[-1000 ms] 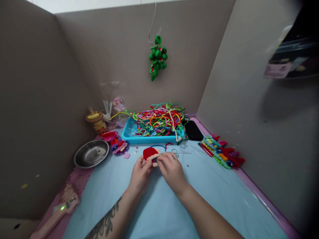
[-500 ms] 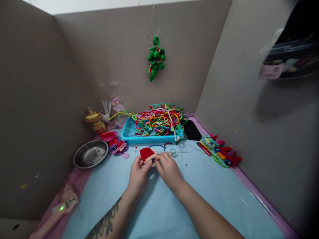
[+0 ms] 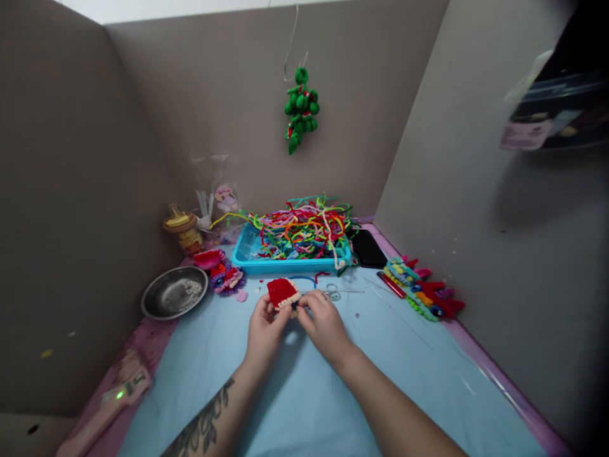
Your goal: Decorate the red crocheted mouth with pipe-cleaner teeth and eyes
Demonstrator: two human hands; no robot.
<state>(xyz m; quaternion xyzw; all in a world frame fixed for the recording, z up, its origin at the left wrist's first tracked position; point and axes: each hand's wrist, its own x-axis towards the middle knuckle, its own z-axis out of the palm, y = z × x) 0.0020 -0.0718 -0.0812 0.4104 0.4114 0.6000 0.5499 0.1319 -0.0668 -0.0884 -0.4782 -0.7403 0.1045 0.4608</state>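
A small red crocheted piece [image 3: 281,293] with a cream edge and a bit of dark blue is held up over the blue cloth [image 3: 295,406]. My left hand [image 3: 266,324] pinches it from the left and below, thumb on the cream edge. At its right edge my right hand [image 3: 321,320] is closed, thumb and fingertips pressed together on the piece. A thin needle-like rod shows beside the right fingers; whether they hold it I cannot tell. Scissors [image 3: 334,295] lie just behind this hand.
Behind the hands stands a blue tray [image 3: 285,268] heaped with yarn scraps. At left are a metal bowl [image 3: 162,311] with white bits and crocheted pieces [image 3: 226,279]. Colourful crocheted pieces [image 3: 423,295], a red tool [image 3: 391,285] and a black phone [image 3: 368,249] lie right.
The red piece has tilted and shifted slightly left in my hands, showing more of its red face. Both hands keep their grip; the view sways a little.
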